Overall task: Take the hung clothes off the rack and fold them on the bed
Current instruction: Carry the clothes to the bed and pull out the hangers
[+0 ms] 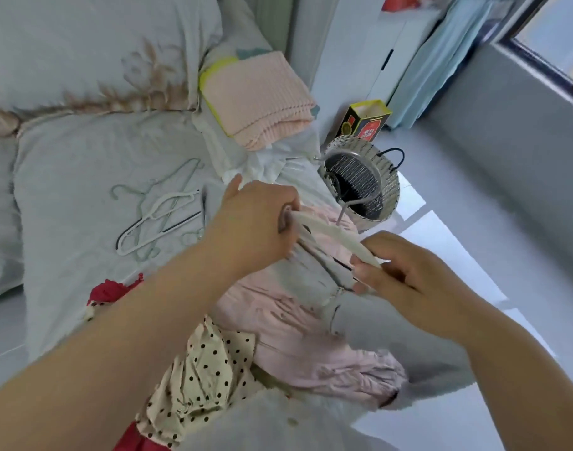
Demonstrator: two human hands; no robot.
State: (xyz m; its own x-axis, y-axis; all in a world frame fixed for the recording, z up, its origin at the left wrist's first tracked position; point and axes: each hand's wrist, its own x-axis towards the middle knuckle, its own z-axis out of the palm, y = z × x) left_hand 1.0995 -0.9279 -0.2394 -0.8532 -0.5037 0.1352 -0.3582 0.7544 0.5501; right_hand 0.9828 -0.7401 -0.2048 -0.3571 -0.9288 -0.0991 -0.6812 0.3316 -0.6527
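Two bare hands hold a pale plastic hanger point(330, 234) over the edge of a bed. The left hand point(255, 222) has its fingers curled round the hanger's left end, gripping bunched grey cloth along with it. The right hand point(405, 278) pinches the hanger's right end between thumb and fingers. A grey garment point(314, 271) is on the hanger, draped below it between the two hands. Nearest the viewer, under the left forearm, lies a cream garment with black polka dots point(207, 369), with red fabric point(109, 291) showing beside it. A pale pink garment point(294, 320) lies crumpled directly beneath the grey one, touching the dotted piece. Farther along the grey bed cover point(67, 190), left of the hands, is a loose heap of empty hangers point(161, 216) in white, green and black. Beyond them a folded peach knit point(259, 99) sits on top of a yellow-edged cloth near the bed's right side. On the floor just beside the bed stands a woven basket point(363, 183) with dark handles, and behind it a red, black and yellow box point(364, 120). A large grey pillow point(83, 50) with a feather-like print fills the far left. A light blue curtain point(441, 60) hangs by a dark-framed window point(555, 43) at the far right.
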